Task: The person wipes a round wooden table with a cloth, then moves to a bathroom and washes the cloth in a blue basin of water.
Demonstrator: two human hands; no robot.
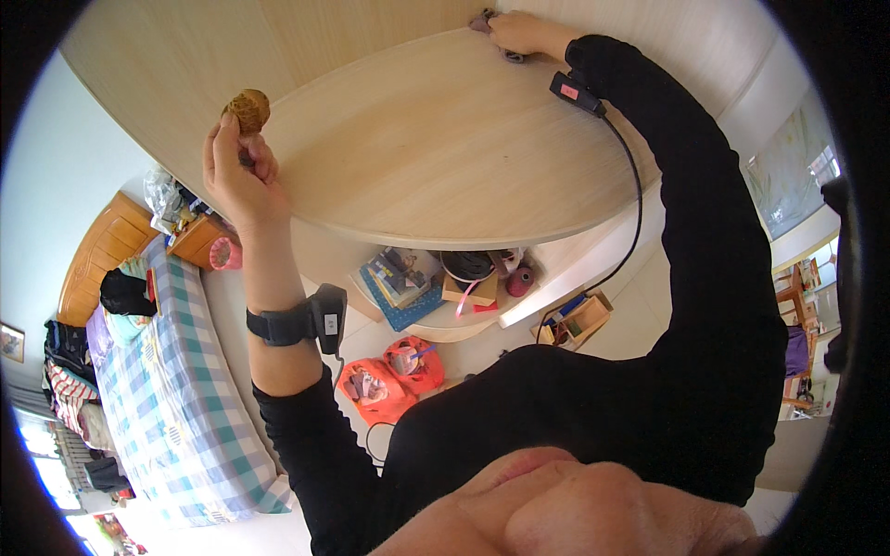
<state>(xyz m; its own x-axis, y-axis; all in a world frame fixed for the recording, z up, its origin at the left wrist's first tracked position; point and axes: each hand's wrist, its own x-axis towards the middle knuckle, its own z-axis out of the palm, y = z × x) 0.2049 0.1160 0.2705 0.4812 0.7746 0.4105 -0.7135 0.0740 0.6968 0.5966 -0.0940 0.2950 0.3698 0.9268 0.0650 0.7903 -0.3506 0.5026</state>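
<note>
My left hand (243,167) is raised at the left side of a pale wood-grain shelf (431,153). Its fingers are shut on a small rounded brown object (252,110) with a rough or carved-looking surface; I cannot tell what it is. A little dark piece shows by the curled fingers of that hand. Far across the shelf, in its back corner, my right hand (525,33) grips a crumpled grey-purple cloth (514,55). The cloth lies against the shelf surface and the back panel, partly hidden under the hand.
Beneath, a lower shelf holds books (400,285), a cardboard box (480,292) and a thread cone (520,281). Red plastic bags (379,382) and a wooden box (580,320) stand on the floor. A cable (636,208) hangs from my right wrist device. At left is a checked bed (174,389).
</note>
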